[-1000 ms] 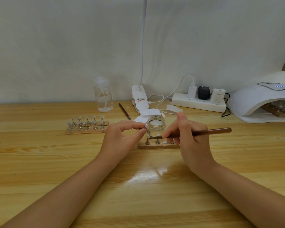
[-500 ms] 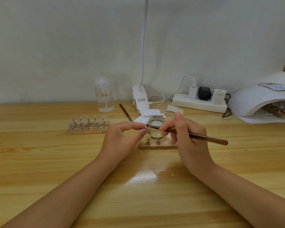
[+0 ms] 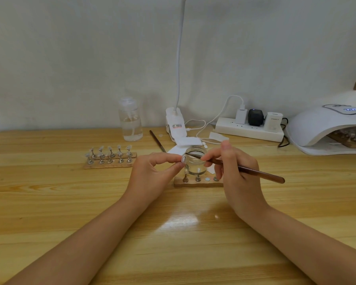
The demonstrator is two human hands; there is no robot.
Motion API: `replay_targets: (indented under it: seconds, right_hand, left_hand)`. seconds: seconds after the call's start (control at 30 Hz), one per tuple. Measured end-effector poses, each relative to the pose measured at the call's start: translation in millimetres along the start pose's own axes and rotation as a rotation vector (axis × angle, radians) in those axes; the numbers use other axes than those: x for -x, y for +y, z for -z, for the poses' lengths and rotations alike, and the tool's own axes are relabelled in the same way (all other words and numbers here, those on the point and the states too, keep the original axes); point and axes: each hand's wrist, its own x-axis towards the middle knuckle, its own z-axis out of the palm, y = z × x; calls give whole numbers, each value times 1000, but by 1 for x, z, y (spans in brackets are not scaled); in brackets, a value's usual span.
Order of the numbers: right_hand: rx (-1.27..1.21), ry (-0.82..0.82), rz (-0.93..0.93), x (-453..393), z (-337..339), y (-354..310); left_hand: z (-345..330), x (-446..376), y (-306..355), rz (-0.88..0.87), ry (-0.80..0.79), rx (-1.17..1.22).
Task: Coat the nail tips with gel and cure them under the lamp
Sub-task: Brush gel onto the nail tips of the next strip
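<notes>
Pale wood grain runs across the table (image 3: 49,202), above which both forearms are extended toward its middle. A clear nail tip (image 3: 183,159) is pinched between the thumb and forefinger of the left hand (image 3: 152,175), whose other fingers are curled underneath. A brown-handled gel brush (image 3: 234,167) is held like a pen by the right hand (image 3: 236,173), the handle slanting down to the right and the bristle end reaching over the rim of a small glass jar (image 3: 195,163), close beside the pinched tip. The jar's contents look clear; their level cannot be told. Just in front of the jar lies a wooden holder strip (image 3: 193,183) bearing a few metal stands. To the left, well apart, a second wooden strip (image 3: 111,164) carries two rows of stands with nail tips on them. At the right edge a white curing lamp (image 3: 325,128) is seen, with another wooden strip lying under its hood. A clear pump bottle (image 3: 130,120), partly filled with liquid, stands near the wall.
</notes>
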Motion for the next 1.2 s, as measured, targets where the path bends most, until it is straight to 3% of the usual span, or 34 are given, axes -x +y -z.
replay_targets:
  seconds: [0.53, 0.87, 1.2]
  right_hand:
    - [-67, -61, -64, 5, -1, -2]
    - [-75, 101, -89, 0, 2, 0]
    - [16, -12, -38, 2, -2, 0]
  left_hand:
    - [0, 0, 1, 12, 7, 0]
    - [0, -1, 0, -28, 12, -21]
    - [0, -1, -1, -19, 7, -34]
